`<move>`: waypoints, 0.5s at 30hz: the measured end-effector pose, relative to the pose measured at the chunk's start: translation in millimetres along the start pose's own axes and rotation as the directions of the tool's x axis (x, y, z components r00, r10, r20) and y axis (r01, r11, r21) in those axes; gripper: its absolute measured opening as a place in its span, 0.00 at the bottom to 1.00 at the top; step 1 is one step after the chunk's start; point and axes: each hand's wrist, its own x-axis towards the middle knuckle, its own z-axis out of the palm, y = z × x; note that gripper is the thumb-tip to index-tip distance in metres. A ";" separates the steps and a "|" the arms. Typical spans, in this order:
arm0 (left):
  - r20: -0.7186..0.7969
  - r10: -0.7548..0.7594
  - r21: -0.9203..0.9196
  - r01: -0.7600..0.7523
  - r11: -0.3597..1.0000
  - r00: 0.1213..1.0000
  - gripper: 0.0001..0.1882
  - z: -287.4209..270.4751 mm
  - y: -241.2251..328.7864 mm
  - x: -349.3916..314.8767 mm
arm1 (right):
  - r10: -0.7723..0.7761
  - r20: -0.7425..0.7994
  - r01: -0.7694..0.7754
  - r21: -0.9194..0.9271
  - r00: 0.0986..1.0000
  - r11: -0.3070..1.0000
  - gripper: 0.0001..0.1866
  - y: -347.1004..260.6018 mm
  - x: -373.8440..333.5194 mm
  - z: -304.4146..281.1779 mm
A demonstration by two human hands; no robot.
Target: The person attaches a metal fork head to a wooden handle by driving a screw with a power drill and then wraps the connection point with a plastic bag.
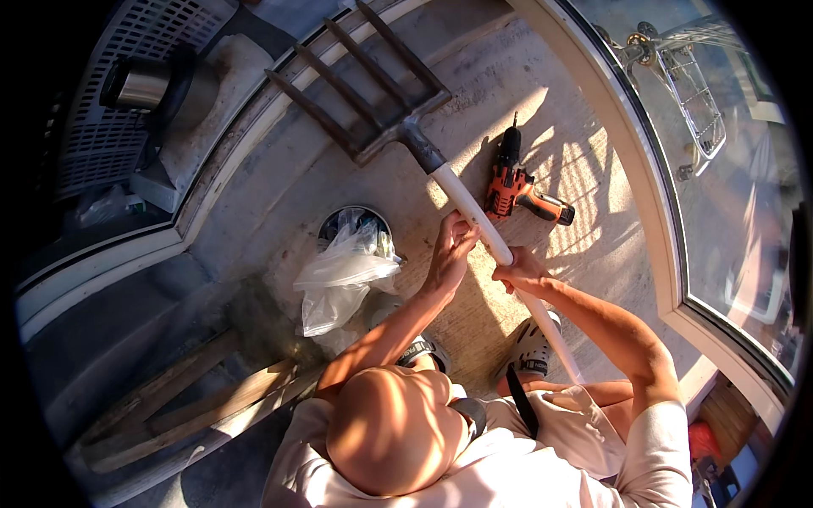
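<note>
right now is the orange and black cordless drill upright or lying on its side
On its side: the orange and black cordless drill lies with body and handle along the rough pale floor.

Both hands [452, 245] hold a white-handled garden fork [467, 200].

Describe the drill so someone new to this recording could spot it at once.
Start from the big four-tined fork slanting across the middle. Just right of its handle, on the concrete floor, lies the drill, pointing toward the top. Its orange-and-black body sets it apart from the fork and the clear plastic bag.
</note>
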 end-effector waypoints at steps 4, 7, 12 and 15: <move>0.030 0.099 0.008 -0.099 0.995 0.995 0.30 -6.2 -14.7 3.4 | -0.025 0.051 0.025 0.013 0.998 1.000 0.13 9.2 11.7 2.1; 0.032 0.144 0.077 -0.146 0.986 0.989 0.32 -7.3 -24.3 7.2 | -0.075 0.062 0.078 -0.044 0.995 0.996 0.20 7.8 8.3 -2.7; -0.018 0.150 0.270 -0.139 0.953 0.989 0.31 -19.1 -28.4 -2.2 | -0.368 -0.090 0.300 -0.418 0.926 0.857 0.22 -7.2 -5.4 -27.0; -0.073 0.123 0.448 -0.077 0.890 0.990 0.25 -17.8 -29.4 -12.0 | -0.690 -0.278 0.333 -0.717 0.669 0.612 0.20 -25.8 -8.0 -49.8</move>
